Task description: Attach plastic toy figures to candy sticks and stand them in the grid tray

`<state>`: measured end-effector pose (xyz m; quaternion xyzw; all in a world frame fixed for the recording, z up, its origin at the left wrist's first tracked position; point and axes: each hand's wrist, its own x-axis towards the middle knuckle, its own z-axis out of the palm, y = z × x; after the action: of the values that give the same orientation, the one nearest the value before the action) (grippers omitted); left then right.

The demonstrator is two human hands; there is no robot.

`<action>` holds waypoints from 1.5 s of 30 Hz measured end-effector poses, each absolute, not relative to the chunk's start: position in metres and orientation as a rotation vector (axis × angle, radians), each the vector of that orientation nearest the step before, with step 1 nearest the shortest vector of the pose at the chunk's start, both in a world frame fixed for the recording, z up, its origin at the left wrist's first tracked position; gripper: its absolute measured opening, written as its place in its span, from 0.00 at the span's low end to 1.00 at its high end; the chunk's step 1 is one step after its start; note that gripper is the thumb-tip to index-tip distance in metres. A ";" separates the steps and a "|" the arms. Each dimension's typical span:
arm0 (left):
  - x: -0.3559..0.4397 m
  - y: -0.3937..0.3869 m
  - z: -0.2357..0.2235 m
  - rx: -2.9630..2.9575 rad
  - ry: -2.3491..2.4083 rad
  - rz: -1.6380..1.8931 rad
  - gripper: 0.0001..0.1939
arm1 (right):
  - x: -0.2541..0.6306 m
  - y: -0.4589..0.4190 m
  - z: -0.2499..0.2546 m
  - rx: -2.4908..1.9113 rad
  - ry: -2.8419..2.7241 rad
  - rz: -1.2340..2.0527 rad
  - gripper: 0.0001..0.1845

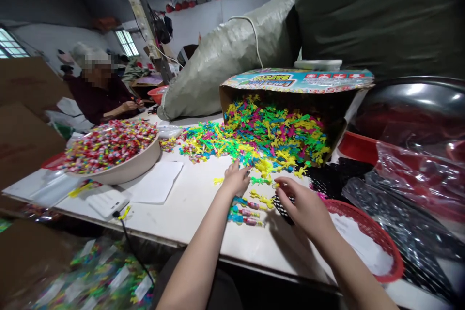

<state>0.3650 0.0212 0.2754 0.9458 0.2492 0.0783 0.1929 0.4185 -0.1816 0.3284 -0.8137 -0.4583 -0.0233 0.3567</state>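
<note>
My left hand (238, 179) reaches to the near edge of a heap of small bright plastic figures (214, 143). Its fingers are apart, touching the table beside a few figures, with no object visible in them. My right hand (303, 203) hovers further right, thumb and forefinger pinched near a small yellow plastic figure (276, 185), partly hidden by the fingers. Between the hands lie loose yellow figures (262, 198) and a green figure (260, 181). Below them, several short candy-filled tubes (250, 212) with blue figures at their left ends lie in a row.
A printed carton (298, 80) on its side spills figures. At left stands a wide basin (116, 174) heaped with wrapped candies, beside white paper (160, 186) and a white device (107, 201). A red basket (394, 264) sits right. Large sacks (232, 53) rise behind; another person (98, 82) sits across.
</note>
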 end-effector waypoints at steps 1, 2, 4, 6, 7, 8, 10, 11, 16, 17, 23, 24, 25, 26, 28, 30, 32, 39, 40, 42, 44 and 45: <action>0.365 0.023 0.273 2.683 0.712 0.205 0.22 | 0.420 -0.182 0.328 -2.102 -1.181 -0.066 0.13; 0.365 0.025 0.273 2.709 0.720 0.216 0.22 | 0.422 -0.183 0.327 -2.100 -1.181 -0.069 0.13; 0.365 0.028 0.273 2.743 0.741 0.263 0.20 | 0.426 -0.184 0.323 -2.089 -1.181 -0.075 0.14; 0.365 0.029 0.273 2.759 0.753 0.298 0.18 | 0.429 -0.183 0.318 -2.067 -1.185 -0.085 0.14; 0.365 0.029 0.273 2.766 0.749 0.306 0.17 | 0.431 -0.183 0.315 -2.053 -1.191 -0.092 0.14; 0.365 0.029 0.272 2.772 0.738 0.310 0.16 | 0.432 -0.183 0.313 -2.040 -1.197 -0.099 0.14; 0.365 0.027 0.270 2.777 0.710 0.310 0.15 | 0.435 -0.182 0.308 -2.018 -1.214 -0.107 0.15; 0.365 0.026 0.269 2.780 0.702 0.293 0.15 | 0.435 -0.182 0.307 -2.013 -1.221 -0.109 0.15; 0.365 0.021 0.268 2.780 0.729 0.223 0.14 | 0.436 -0.182 0.306 -2.031 -1.225 -0.101 0.16; 0.365 0.021 0.269 2.775 0.729 0.248 0.14 | 0.436 -0.182 0.307 -2.034 -1.223 -0.098 0.16; 0.366 0.023 0.278 2.669 0.824 0.436 0.10 | 0.437 -0.183 0.310 -2.018 -1.199 -0.095 0.16; 0.366 0.024 0.280 2.639 0.849 0.469 0.09 | 0.437 -0.183 0.310 -2.018 -1.194 -0.090 0.17; 0.365 0.025 0.282 2.598 0.866 0.511 0.07 | 0.436 -0.183 0.310 -2.019 -1.184 -0.084 0.17; 0.365 0.026 0.284 2.547 0.870 0.562 0.06 | 0.436 -0.183 0.310 -2.021 -1.171 -0.076 0.16; 0.363 0.027 0.289 2.426 0.824 0.686 0.05 | 0.434 -0.183 0.312 -2.019 -1.142 -0.058 0.16; 0.361 0.028 0.295 2.298 0.736 0.807 0.07 | 0.431 -0.183 0.317 -2.010 -1.109 -0.023 0.15; 0.360 0.026 0.300 2.155 0.667 0.882 0.13 | 0.427 -0.183 0.323 -1.988 -1.078 0.043 0.15; 0.354 0.006 0.317 1.719 0.380 0.734 0.16 | 0.423 -0.183 0.335 -1.776 -0.821 0.127 0.16; 0.353 0.002 0.318 1.692 0.349 0.714 0.16 | 0.424 -0.183 0.336 -1.712 -0.780 0.160 0.17; 0.351 -0.004 0.319 1.650 0.305 0.688 0.19 | 0.425 -0.184 0.336 -1.568 -0.671 0.267 0.17; 0.350 -0.009 0.317 1.624 0.274 0.669 0.20 | 0.426 -0.183 0.337 -1.426 -0.567 0.381 0.17; 0.350 -0.012 0.317 1.614 0.263 0.655 0.21 | 0.426 -0.183 0.338 -1.362 -0.527 0.429 0.17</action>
<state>0.3498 -0.0115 0.3166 0.7066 0.1150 0.2868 0.6366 0.4262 -0.1829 0.3382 -0.6171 -0.2389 0.1943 0.7241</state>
